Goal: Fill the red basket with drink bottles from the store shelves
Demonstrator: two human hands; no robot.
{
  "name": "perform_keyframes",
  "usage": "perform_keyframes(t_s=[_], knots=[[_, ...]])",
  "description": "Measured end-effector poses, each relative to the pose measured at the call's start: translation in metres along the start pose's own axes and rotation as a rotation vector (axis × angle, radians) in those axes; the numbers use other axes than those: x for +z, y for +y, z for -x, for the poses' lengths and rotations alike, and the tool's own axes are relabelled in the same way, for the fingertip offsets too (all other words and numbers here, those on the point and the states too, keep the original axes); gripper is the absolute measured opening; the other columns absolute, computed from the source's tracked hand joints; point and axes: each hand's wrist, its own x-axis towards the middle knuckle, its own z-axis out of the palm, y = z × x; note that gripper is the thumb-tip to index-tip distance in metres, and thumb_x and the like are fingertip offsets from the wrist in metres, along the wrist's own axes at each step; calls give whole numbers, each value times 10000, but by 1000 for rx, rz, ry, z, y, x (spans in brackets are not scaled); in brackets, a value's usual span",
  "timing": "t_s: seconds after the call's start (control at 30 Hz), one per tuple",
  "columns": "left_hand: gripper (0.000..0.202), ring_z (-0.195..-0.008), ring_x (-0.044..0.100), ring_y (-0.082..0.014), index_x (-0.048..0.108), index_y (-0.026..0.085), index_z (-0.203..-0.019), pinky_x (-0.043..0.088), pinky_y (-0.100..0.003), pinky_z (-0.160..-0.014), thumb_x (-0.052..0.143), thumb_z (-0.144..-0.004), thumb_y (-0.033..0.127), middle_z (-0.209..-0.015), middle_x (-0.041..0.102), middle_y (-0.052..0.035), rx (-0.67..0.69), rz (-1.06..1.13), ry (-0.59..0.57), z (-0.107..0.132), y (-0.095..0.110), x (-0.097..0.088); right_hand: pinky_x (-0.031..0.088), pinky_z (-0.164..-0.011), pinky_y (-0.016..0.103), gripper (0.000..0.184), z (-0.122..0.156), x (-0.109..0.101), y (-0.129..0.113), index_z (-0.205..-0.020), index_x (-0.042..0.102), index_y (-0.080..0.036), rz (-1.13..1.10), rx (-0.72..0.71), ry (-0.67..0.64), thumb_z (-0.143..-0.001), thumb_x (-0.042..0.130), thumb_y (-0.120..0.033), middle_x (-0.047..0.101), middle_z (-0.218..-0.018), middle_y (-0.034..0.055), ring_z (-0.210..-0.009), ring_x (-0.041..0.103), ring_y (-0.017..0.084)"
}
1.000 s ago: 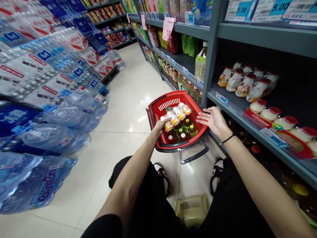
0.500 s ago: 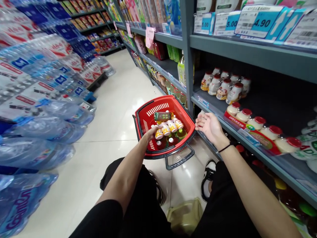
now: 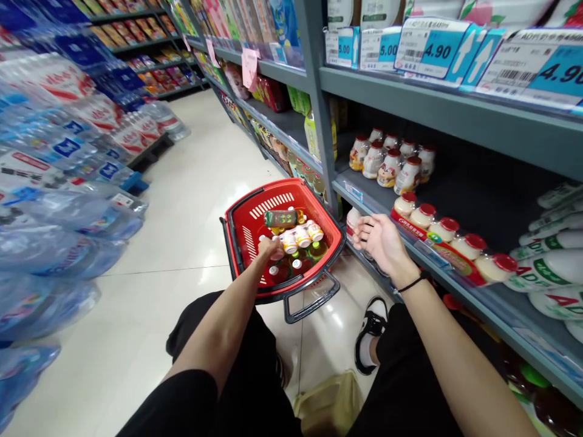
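Observation:
My left hand (image 3: 270, 247) reaches into the red shopping basket (image 3: 243, 209), its fingers closed at the near-left end of a pack of small white-and-orange drink bottles (image 3: 302, 237). Its fingertips are partly hidden. Beside the pack lies a dark green-labelled bottle (image 3: 280, 218), with white-capped and green-capped dark bottles under it. To the right of the basket, my right hand (image 3: 377, 241) is held palm up with its fingers loosely curled and apart, nothing in it. A white bottle (image 3: 353, 218) shows just behind those fingers, by the shelf edge.
On the shelf at right stand a red-capped row of cream bottles (image 3: 444, 229), a cluster of small bottles (image 3: 387, 161) and stacked white bottles (image 3: 555, 267). Shrink-wrapped water packs (image 3: 68, 218) line the left. A yellowish bag or container (image 3: 330, 403) is between my feet.
The view has swung right, so the basket and shelf appear further left. My left hand and the bottle pack have shifted slightly right within the basket. My right hand stays loosely curled.

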Motion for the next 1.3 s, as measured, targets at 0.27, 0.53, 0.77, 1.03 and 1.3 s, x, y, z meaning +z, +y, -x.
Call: perform_keyframes(t_s=[0.27,0.53,0.77,1.03,1.3], knots=[[270,-1169,686,-287,722,131,-1109,558,-425,-1012,774,-921,317,-1206,735,-139,188,-295,-61,29,50,-4,458,-466,243,240,-3,5,-5,-763,620,-198,179,-56,-21,-907,489,-338,628,-633,20,-537,561,152],[245,-899,757,-248,797,231,-920,539,-280,-838,602,-933,379,-911,833,-48,691,-350,-677,113,65,-45,543,-519,273,223,8,7,-40,-898,694,-224,632,-428,71,-819,729,-430,680,-764,21,-676,639,176],[308,-733,710,-209,745,221,-771,450,-283,-709,493,-940,277,-788,800,-68,946,-594,-655,143,43,-63,416,-1207,549,386,-57,47,-115,-1260,669,-171,1653,-902,365,-880,674,-241,696,-1313,196,-1321,598,379],[356,-754,702,-224,729,208,-709,425,-307,-686,474,-954,251,-812,796,-96,922,-645,-591,153,26,-110,529,-1031,376,644,-120,23,-172,-1350,663,-171,2029,-375,286,-823,833,-501,739,-1339,194,-1208,712,313],[326,-700,682,-236,722,235,-663,355,-312,-608,557,-941,279,-751,767,-85,911,-574,-586,158,12,-130,549,-893,386,559,-137,33,-159,-1113,780,-88,2143,-370,417,-698,912,-438,775,-1191,284,-1127,741,403]])
